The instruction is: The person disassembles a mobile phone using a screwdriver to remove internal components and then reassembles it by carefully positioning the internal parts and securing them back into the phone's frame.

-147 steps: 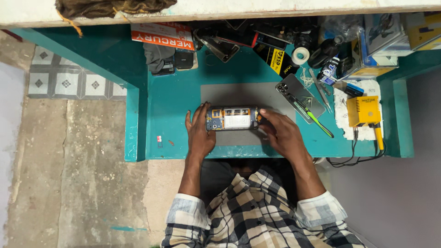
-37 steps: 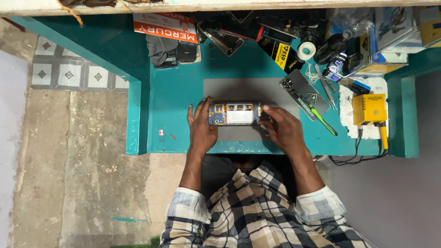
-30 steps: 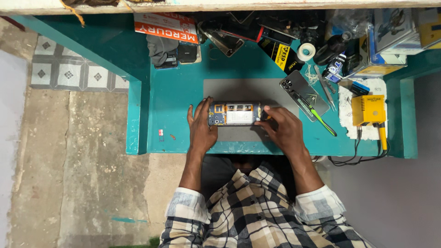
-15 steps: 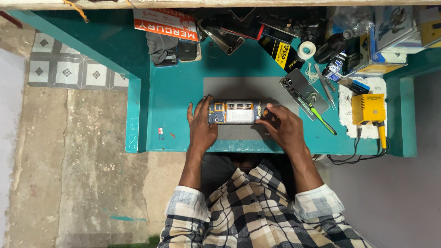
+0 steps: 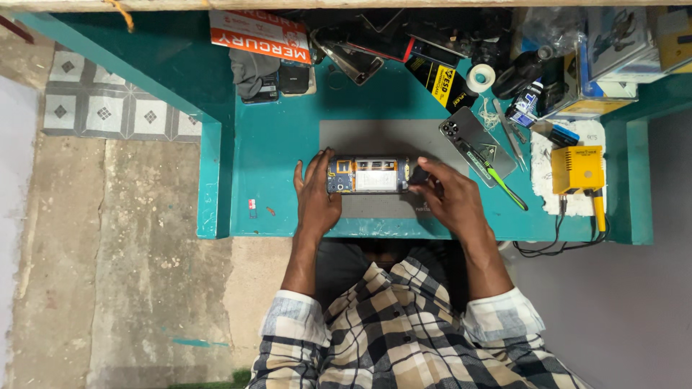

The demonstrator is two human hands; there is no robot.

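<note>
Here the opened phone (image 5: 369, 175) lies on the grey mat (image 5: 375, 137) near the tabletop's (image 5: 274, 194) front edge. The left hand (image 5: 317, 193) grips its left end; the right hand's (image 5: 450, 198) fingers pinch a small dark tool at its right end. It looks light, stiff and easy to break, so hold its edges.

Even, soft daylight; colours vivid, shadows faint, focus sharp, slight wide-angle bending at edges.
</note>
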